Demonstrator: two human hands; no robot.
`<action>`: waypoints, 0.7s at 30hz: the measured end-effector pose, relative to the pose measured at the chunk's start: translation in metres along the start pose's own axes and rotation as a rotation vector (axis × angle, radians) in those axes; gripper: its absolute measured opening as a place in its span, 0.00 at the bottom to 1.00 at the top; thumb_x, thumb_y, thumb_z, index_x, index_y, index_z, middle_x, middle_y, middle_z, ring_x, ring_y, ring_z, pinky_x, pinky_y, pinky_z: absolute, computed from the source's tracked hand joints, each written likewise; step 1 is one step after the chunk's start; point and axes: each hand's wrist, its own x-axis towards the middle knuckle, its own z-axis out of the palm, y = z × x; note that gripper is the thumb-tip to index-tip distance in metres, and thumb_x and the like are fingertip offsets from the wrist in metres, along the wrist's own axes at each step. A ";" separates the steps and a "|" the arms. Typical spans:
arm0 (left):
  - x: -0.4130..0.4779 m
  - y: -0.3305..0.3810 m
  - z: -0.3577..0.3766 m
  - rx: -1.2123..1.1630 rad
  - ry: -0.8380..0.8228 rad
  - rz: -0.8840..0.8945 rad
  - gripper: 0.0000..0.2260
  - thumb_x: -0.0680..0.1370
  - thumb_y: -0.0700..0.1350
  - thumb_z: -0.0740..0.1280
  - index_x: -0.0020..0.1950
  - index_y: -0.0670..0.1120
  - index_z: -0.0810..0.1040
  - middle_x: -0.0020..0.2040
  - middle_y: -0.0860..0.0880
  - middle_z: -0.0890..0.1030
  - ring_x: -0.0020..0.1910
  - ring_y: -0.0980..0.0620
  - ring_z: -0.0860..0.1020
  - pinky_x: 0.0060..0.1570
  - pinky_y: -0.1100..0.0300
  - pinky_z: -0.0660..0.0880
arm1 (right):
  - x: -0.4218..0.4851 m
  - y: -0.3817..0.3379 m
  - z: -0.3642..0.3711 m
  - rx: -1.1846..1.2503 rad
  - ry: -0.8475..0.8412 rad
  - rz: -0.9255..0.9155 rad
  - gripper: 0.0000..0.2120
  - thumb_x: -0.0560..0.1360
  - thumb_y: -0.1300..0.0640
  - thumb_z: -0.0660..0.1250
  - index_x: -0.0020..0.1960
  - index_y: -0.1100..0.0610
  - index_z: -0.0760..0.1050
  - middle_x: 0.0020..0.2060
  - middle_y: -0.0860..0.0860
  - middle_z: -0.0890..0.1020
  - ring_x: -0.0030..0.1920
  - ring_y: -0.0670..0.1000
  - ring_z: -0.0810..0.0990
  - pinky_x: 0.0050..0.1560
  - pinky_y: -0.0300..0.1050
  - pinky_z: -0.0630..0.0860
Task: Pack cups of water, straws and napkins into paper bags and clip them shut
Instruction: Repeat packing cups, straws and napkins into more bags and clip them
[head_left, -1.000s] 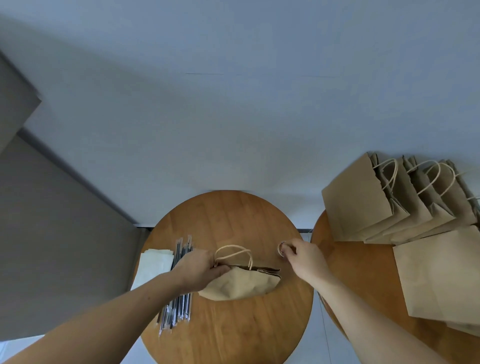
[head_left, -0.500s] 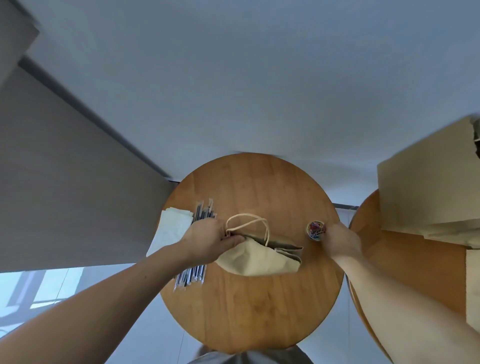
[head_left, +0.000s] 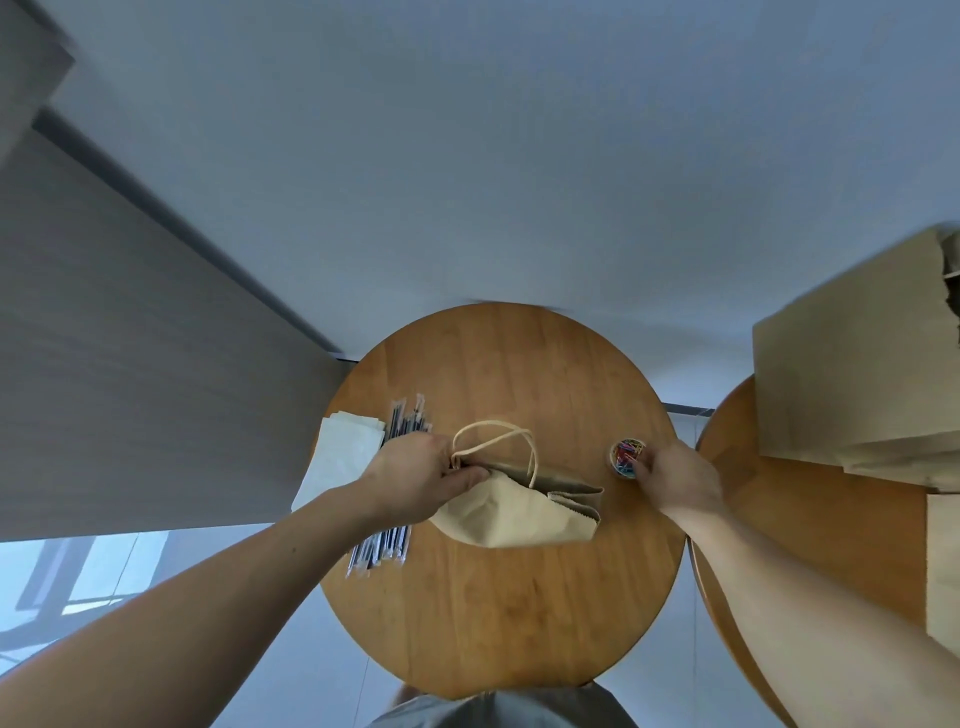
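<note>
Vs 0.5 s ago, little change: your L hand (head_left: 413, 478) still pinches paper bag (head_left: 514, 517) top, mid table (head_left: 498, 364); R hand (head_left: 675, 480) fingers curled at clip tub (head_left: 626, 457), grip can't tell.

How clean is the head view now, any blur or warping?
Head view: motion smear on the far table rim and the spare bags at right; wide-angle bending toward the edges; centre sharp, the paper bag and tub of coloured clips read clearly; soft light, no glare.
</note>
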 end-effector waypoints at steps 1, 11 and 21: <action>-0.001 0.002 -0.001 -0.006 -0.001 0.010 0.17 0.78 0.59 0.66 0.30 0.61 0.67 0.27 0.60 0.72 0.28 0.63 0.71 0.27 0.68 0.60 | -0.004 -0.003 -0.003 0.087 0.017 -0.014 0.10 0.79 0.52 0.65 0.43 0.56 0.79 0.40 0.52 0.82 0.38 0.49 0.79 0.39 0.46 0.79; -0.018 0.019 -0.035 -0.109 -0.317 0.111 0.14 0.73 0.53 0.68 0.56 0.49 0.79 0.47 0.49 0.84 0.46 0.49 0.82 0.47 0.53 0.79 | -0.066 -0.104 -0.097 0.745 0.111 -0.206 0.08 0.67 0.38 0.68 0.43 0.39 0.78 0.37 0.40 0.83 0.38 0.43 0.82 0.40 0.46 0.80; -0.046 0.035 -0.089 -0.740 0.067 0.147 0.09 0.76 0.55 0.71 0.52 0.52 0.83 0.44 0.52 0.85 0.44 0.56 0.83 0.46 0.61 0.78 | -0.147 -0.180 -0.140 0.764 0.030 -0.395 0.08 0.75 0.49 0.73 0.40 0.52 0.80 0.28 0.45 0.82 0.28 0.43 0.78 0.30 0.33 0.72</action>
